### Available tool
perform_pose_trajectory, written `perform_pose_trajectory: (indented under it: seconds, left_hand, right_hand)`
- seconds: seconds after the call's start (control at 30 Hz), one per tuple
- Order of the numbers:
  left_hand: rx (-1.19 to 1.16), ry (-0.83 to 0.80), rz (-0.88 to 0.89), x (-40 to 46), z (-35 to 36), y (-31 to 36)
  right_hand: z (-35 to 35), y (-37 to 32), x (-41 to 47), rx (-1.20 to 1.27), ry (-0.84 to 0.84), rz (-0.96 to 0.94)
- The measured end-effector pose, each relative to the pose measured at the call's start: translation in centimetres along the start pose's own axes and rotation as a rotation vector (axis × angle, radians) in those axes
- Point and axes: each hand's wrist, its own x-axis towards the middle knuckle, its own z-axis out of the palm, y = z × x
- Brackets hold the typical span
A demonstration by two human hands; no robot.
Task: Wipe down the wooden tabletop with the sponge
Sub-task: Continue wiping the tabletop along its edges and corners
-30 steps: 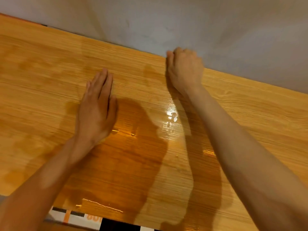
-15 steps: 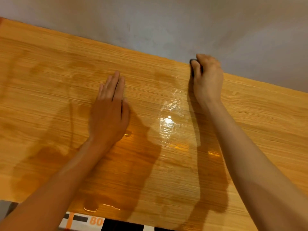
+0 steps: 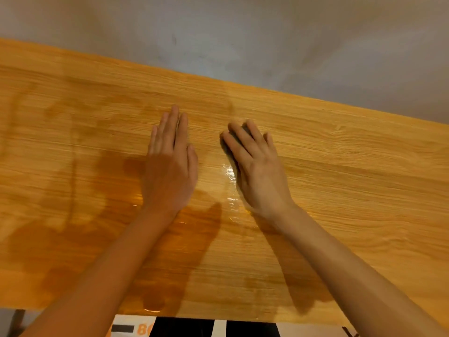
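Sponge (image 3: 243,132), axis hidden, beneath straight, slightly spread fingers (image 3: 237,145) of right hand (image 3: 260,171).

The tabletop (image 3: 340,181) shows warm orange-yellow wood grain in fine lines, smooth and lightly glossy, perhaps a laminate rather than bare timber, though blur makes that hard to judge. A wet, mirror-bright sheen (image 3: 229,173) lies on it at 9 o'clock of the right hand (image 3: 260,171), with darker damp-looking patches toward 7 o'clock. Behind the far edge at 12 o'clock the wall (image 3: 243,37) looks matt grey, like plain plaster.
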Motion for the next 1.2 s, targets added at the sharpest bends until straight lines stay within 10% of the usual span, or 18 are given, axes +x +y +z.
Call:
perform_pose_trajectory:
  seconds: [0.2,0.43,1.2]
  left_hand:
    - [0.012,0.040,0.038,-0.3,0.3,-0.4]
    - [0.052,0.043,0.046,-0.2,0.3,-0.4]
    - [0.065,0.106,0.075,-0.4,0.8,-0.7]
  right_hand:
    - [0.3,1.3,7.8,0.084,0.130,0.355]
    - [0.4,-3.6,-4.1,0.045,0.027,0.102]
    - [-1.3,4.3,2.8,0.060,0.212,0.508]
